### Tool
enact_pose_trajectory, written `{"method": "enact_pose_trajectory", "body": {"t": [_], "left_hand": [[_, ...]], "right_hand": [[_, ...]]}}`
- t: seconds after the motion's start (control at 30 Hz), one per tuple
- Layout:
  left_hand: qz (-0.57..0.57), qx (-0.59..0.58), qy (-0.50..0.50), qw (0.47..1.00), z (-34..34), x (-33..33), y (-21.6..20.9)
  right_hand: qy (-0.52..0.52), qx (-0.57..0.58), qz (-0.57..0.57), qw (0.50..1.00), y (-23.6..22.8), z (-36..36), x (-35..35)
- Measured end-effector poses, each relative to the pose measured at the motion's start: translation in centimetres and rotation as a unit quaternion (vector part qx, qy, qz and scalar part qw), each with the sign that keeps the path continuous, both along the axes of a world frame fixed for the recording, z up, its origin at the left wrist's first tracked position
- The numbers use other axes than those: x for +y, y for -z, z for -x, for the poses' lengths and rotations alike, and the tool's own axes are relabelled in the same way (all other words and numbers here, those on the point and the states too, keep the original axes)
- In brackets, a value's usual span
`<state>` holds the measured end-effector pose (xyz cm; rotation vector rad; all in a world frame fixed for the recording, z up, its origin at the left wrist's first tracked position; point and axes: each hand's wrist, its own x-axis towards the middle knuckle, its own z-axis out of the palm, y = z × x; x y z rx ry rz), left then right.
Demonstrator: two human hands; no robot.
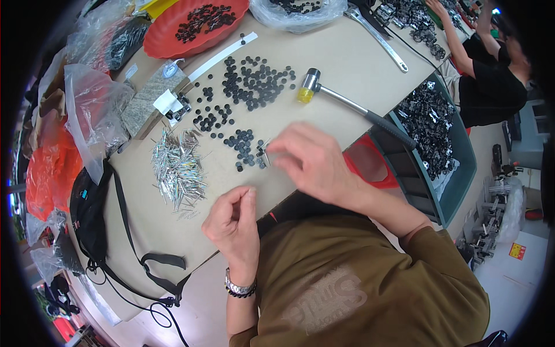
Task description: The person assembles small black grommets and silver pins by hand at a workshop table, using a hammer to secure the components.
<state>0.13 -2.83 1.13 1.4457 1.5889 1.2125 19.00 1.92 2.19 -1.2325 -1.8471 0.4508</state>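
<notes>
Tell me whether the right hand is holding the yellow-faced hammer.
No, the hammer lies with its head on the table, apart from the right hand.

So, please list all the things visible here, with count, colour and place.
Scalloped bowl: one, red, top left, with small dark parts
Clear plastic bag: one, colourless, top centre
Round caps: many, black, table centre
Pins: many, silver, left of centre
Mallet: one, black-and-yellow, right of caps
Wrench: one, silver, upper right
Crate: one, grey-green, right, with black parts
Strapped bag: one, black, lower left
Other plastic bags: several, clear and orange, left
Block: one, grey, upper left
Strip: one, white, beside block
Stool-like object: one, red, left of crate, mostly hidden
Co-worker: at least one, black shirt, upper right
T-shirt: one, brown, bottom
Left hand: one, bare, lower centre
Right hand: one, bare, centre
</notes>
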Motion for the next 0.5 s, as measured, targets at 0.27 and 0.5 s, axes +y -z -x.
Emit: {"method": "enact_pose_trajectory", "body": {"t": [0.27,0.5], "left_hand": [[-0.148,0.235,0.046,0.959,-0.6,1.7,0.5],[-0.143,0.21,0.033,0.967,-0.7,1.7,0.7]], "right_hand": [[0.021,-0.092,0.018,0.995,0.7,0.3,1.7],[-0.037,-0.033,-0.014,0.999,0.7,0.1,1.7]]}}
